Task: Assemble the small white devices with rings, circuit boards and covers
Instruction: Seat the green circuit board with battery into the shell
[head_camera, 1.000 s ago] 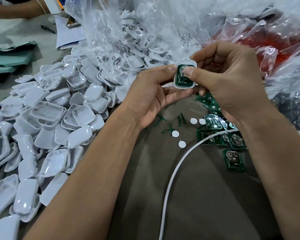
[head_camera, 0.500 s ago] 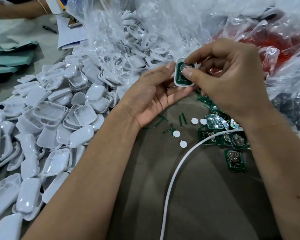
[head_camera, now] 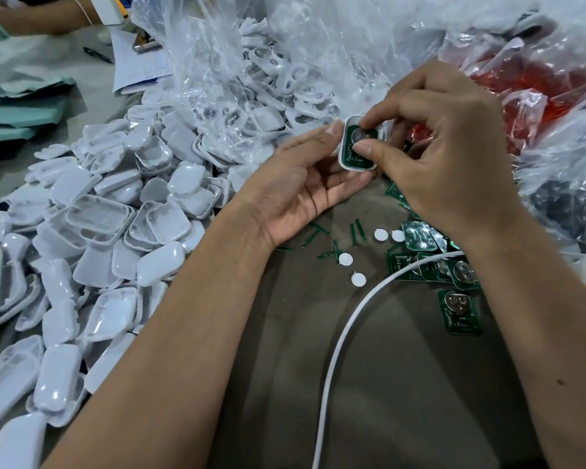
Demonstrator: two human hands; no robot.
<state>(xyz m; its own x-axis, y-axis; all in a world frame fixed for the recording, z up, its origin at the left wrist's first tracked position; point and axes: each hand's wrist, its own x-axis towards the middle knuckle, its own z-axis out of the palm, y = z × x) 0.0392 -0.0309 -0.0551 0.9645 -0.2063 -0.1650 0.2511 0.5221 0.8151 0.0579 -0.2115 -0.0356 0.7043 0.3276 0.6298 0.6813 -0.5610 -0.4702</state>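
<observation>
My left hand (head_camera: 298, 184) cradles a small white device shell (head_camera: 347, 143) from the left and below. A green circuit board (head_camera: 352, 154) with a round silver battery holder lies inside it. My right hand (head_camera: 444, 154) pinches that board, thumb on its lower part and forefinger at its top edge. Loose green circuit boards (head_camera: 459, 311) lie on the brown table below my right wrist. Small white discs (head_camera: 358, 279) and thin green strips (head_camera: 354, 230) are scattered between my forearms.
A big heap of white covers (head_camera: 99, 231) fills the left side of the table. Clear plastic bags (head_camera: 285, 62) of white parts rise behind my hands, with a red-filled bag (head_camera: 528, 82) at the right. A white cable (head_camera: 339, 350) curves across the table. Another person's arm (head_camera: 41, 15) lies far left.
The shell has tilted and my right forefinger has shifted to the top edge of the board while the thumb stays pressed lower down. Both hands stay in about the same place.
</observation>
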